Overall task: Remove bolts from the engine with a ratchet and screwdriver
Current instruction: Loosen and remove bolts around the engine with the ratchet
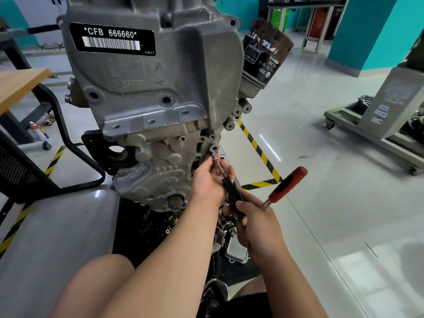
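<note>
1. My left hand (207, 180) pinches the black-handled steel-shafted screwdriver (230, 190) by its shaft, just behind the tip. My fingertips are closed together on the metal so the tip stays lined up instead of wandering.
2. The tip meets the big grey cast-metal engine (160, 88) at its lower right edge, just beneath a short tubular boss (215, 148). My fingers and the tip hide the bolt itself, so I cannot tell how far out it has come.
3. My right hand (254, 222) is curled tight round the black handle, low and behind the shaft, because the turning force comes from there.
4. The red-and-black-handled ratchet (286, 187) juts up and to the right out of that same hand. Its steel end disappears among my fingers, so I judge it is parked there to be ready without being put down.
5. Holding two tools in one fist probably weakens my grip on the handle, and a slip off the fastener is the risk.
6. The worn black cylindrical oil filter (266, 49) hangs at the engine's upper right corner, well apart from where I work.
7. A loose shiny metal cover (236, 251) lies below my right wrist, beside the engine's foot.
</note>
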A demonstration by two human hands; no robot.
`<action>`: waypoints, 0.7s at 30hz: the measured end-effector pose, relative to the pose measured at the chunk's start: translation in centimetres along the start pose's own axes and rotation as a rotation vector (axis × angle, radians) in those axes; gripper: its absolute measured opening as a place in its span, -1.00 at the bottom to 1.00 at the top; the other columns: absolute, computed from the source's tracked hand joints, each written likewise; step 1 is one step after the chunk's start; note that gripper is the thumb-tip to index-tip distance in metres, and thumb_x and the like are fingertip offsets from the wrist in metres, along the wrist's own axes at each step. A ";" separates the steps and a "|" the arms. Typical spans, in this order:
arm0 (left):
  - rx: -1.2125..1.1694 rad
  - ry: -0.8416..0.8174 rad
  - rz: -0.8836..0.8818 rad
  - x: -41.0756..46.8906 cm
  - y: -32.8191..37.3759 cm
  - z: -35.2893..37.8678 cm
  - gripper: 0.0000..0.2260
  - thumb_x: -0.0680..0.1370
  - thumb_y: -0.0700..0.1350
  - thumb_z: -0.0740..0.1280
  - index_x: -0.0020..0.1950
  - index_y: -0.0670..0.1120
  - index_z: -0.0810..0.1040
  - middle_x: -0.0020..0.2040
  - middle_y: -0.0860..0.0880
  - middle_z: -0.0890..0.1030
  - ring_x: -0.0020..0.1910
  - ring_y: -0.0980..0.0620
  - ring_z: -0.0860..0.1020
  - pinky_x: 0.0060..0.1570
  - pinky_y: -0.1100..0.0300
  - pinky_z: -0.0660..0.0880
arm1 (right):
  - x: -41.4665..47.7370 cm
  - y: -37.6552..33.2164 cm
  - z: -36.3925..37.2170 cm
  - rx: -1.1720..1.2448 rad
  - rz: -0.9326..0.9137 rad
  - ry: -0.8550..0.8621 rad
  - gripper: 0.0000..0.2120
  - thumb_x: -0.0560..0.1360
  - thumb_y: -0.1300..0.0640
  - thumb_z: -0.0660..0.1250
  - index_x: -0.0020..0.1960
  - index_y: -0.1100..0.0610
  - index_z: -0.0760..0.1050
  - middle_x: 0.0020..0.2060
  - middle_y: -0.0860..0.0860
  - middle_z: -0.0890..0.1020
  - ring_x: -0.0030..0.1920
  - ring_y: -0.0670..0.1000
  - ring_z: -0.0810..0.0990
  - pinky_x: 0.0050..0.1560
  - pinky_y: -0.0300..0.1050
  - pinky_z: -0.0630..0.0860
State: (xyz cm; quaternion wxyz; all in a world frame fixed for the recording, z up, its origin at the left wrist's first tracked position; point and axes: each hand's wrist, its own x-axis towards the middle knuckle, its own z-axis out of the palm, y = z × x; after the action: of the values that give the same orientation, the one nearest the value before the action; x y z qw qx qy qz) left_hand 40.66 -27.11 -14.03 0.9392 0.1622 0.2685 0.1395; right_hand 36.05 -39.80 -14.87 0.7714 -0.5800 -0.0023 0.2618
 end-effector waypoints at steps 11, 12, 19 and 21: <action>0.040 0.040 0.026 0.1 0.1 -0.1 -0.79 0.64 -0.14 0.23 -0.13 -0.14 0.58 -0.37 0.03 0.61 -0.46 0.16 0.51 -0.27 0.18 0.47 | -0.1 0.8 1.1 0.038 0.040 0.044 -0.64 0.57 0.29 0.16 0.28 0.05 0.54 -0.32 0.15 0.64 -0.64 -0.07 0.19 -0.60 -0.34 0.14; 0.044 0.044 0.026 0.2 0.1 -0.1 -0.79 0.65 -0.14 0.23 -0.13 -0.14 0.58 -0.35 0.02 0.61 -0.44 0.15 0.51 -0.27 0.18 0.47 | -0.1 0.8 1.1 0.037 0.033 0.046 -0.64 0.57 0.29 0.16 0.28 0.06 0.54 -0.32 0.15 0.64 -0.64 -0.07 0.18 -0.59 -0.35 0.13; 0.029 0.036 0.016 0.4 0.0 -0.1 -0.88 0.65 -0.15 0.22 0.05 -0.12 0.54 -0.21 0.03 0.58 -0.45 0.15 0.51 -0.27 0.17 0.45 | 0.0 0.6 1.1 -0.089 0.001 0.064 -0.62 0.54 0.27 0.18 0.20 -0.06 0.59 -0.27 0.14 0.69 -0.60 -0.06 0.20 -0.57 -0.31 0.16; 0.029 0.029 0.017 0.4 0.0 -0.2 -0.85 0.65 -0.15 0.21 -0.01 -0.12 0.55 -0.28 0.03 0.60 -0.51 0.16 0.52 -0.28 0.17 0.45 | -0.1 0.5 0.9 -0.245 -0.057 0.063 -0.60 0.52 0.25 0.18 0.19 -0.13 0.58 -0.23 0.11 0.70 -0.59 -0.07 0.23 -0.56 -0.27 0.18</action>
State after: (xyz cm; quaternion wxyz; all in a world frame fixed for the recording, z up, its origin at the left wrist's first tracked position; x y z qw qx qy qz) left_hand 40.84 -26.94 -14.38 0.9316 0.1759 0.2829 0.1457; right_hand 35.52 -38.90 -15.01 0.7017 -0.6775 -0.0265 0.2189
